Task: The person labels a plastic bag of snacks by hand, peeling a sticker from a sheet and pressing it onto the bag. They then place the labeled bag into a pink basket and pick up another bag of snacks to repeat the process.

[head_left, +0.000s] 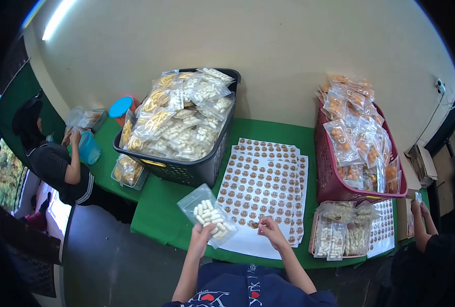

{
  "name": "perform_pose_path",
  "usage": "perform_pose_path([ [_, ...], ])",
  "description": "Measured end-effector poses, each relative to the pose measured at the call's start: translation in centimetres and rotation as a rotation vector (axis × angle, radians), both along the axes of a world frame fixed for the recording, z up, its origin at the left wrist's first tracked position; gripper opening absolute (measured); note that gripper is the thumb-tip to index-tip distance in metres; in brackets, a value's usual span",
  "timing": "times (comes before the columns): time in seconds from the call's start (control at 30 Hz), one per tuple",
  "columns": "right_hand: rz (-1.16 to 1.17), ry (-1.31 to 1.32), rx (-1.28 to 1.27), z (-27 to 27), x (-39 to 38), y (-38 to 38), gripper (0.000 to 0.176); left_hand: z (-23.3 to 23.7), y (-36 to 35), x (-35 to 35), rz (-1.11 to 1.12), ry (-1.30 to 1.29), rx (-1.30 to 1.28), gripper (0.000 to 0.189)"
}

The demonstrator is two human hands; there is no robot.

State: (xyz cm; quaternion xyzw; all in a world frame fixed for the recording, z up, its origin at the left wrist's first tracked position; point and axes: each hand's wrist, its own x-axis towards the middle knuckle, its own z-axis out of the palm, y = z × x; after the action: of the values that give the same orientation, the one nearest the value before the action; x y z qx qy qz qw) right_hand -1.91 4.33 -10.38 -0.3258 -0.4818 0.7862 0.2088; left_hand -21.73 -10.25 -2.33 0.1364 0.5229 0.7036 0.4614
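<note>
My left hand [202, 238] grips the lower left edge of a clear plastic bag [207, 215] filled with white capsule-shaped pieces. Over the lower part of the sticker sheets [260, 189], my right hand [272, 231] has its thumb and fingertips pinched together, near a small round brown sticker [253, 224]. Whether that sticker is in the fingers is too small to tell. The sheets lie stacked on the green tabletop [158, 215], printed with rows of round brown stickers, and their lower part is bare white.
A black basket [186, 171] heaped with bagged pieces stands behind left. At right are a maroon basket [340, 192] of orange bags and a pink tray [316, 245] of white ones. One person [58, 158] works at far left; another person's hands [420, 210] show at far right.
</note>
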Motion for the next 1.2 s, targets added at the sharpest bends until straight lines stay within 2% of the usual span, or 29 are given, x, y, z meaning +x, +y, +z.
perform_pose_path([
  [0.03,-0.016,0.052,0.078,1.6,-0.4,0.2,0.009,0.3,0.3,0.0,-0.012,0.013,0.033,0.036],
  [0.07,-0.049,0.118,0.049,3.5,-0.9,0.3,0.013,0.8,0.7,0.1,-0.026,0.027,0.066,0.038],
  [0.2,-0.010,0.157,0.150,10.3,-3.8,-0.3,0.021,0.6,1.8,-0.3,-0.087,0.136,0.116,0.042],
  [0.3,0.076,0.159,0.210,12.9,-6.1,-0.7,0.024,1.0,2.3,-1.1,-0.165,0.194,0.087,0.039],
  [0.43,0.054,-0.092,0.570,14.4,-8.6,-0.4,0.034,1.0,2.6,-2.8,-0.268,0.242,0.048,0.035],
  [0.53,0.039,-0.203,0.642,15.2,-9.9,-0.3,0.038,1.7,2.9,-3.8,-0.295,0.258,0.062,0.034],
  [0.73,0.026,-0.194,0.621,15.1,-11.8,-0.1,0.038,1.6,3.4,-5.9,-0.319,0.279,0.096,0.034],
  [0.93,0.057,-0.056,0.343,14.9,-12.4,0.3,0.036,1.9,3.7,-7.2,-0.347,0.206,0.077,0.031],
  [1.2,-0.007,0.082,0.197,13.8,-13.7,-1.1,0.034,1.2,3.3,-8.8,-0.371,0.258,0.102,0.028],
])
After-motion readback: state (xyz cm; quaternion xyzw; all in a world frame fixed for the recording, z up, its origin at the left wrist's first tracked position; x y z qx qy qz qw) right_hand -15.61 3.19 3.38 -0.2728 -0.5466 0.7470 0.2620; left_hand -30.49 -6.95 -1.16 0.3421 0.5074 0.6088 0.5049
